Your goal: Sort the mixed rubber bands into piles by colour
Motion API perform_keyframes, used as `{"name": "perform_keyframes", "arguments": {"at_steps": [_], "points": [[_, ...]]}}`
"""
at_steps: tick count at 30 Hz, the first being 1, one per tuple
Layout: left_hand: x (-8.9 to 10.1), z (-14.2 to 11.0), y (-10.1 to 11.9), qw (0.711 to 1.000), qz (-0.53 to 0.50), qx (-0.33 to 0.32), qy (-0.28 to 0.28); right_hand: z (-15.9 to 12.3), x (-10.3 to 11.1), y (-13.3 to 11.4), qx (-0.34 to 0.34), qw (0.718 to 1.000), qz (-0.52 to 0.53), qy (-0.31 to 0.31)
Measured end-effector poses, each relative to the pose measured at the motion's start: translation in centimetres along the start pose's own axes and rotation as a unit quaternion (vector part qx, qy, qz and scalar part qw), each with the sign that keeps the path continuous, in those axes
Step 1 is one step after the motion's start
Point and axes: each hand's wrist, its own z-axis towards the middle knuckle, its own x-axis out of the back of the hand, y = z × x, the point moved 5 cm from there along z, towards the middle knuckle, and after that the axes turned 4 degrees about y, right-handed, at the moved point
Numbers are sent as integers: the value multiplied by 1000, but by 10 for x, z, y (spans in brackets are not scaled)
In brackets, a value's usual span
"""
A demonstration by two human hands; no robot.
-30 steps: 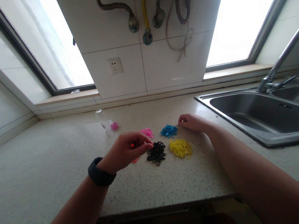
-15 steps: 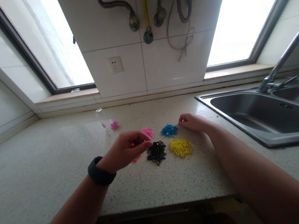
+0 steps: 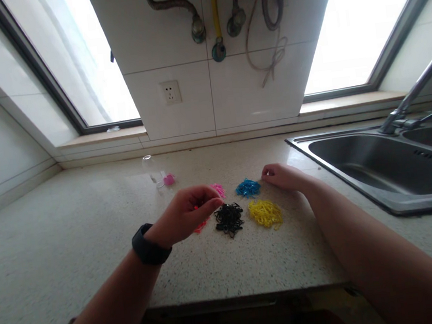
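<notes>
Small loops that look like rubber bands lie on the counter in separate piles by colour. My left hand point(image 3: 188, 212), with a dark band on its wrist, hovers over the red pile point(image 3: 200, 226) and partly hides it. Its thumb and forefinger are pinched at the upper left edge of the black pile point(image 3: 229, 219); anything between them is too small to make out. My right hand point(image 3: 280, 176) rests on the counter just right of the blue pile point(image 3: 247, 188), fingers curled in, their contents hidden. Nearer me lies the yellow pile point(image 3: 265, 213). Behind my left fingers shows the pink pile point(image 3: 218, 190).
A clear bottle point(image 3: 153, 171) lies toward the back left, with a pink cap point(image 3: 168, 180) beside its end. To the right is a steel sink point(image 3: 358, 177) with a tap point(image 3: 401, 115). The speckled counter point(image 3: 221, 273) ends at a front edge before me.
The whole view has shifted slightly. My left fingertips have moved a little up, off the black pile's edge. My right hand stays beside the blue pile.
</notes>
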Motion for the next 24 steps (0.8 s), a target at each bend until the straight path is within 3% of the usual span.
{"name": "perform_keyframes", "arguments": {"at_steps": [24], "points": [[-2, -1, -3, 1000, -6, 16, -13, 1, -1, 0, 7, 1000, -4, -3]]}}
